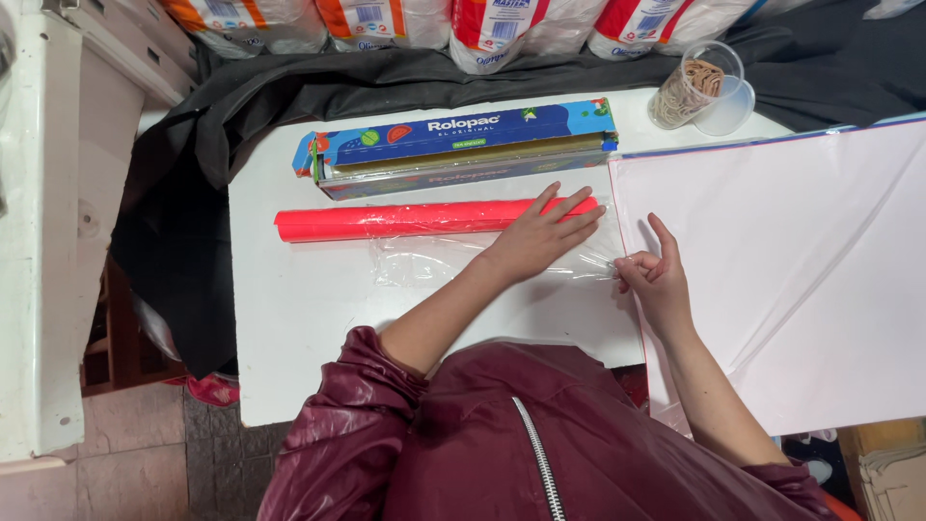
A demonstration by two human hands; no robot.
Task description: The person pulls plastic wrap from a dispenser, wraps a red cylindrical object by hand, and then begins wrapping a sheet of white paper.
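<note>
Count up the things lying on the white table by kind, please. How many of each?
Red rolled tube: 1
Clear plastic wrap sheet: 1
Blue cling wrap box: 1
Clear cup of rubber bands: 1
Large pale pink sheet: 1
Total: 5

The left hand presses flat on the tube and wrap; the right hand pinches the wrap's edge.

The left hand (pixel 542 238) hides the red roll's (pixel 405 220) end; packages (pixel 482 24) are cut off above.
</note>
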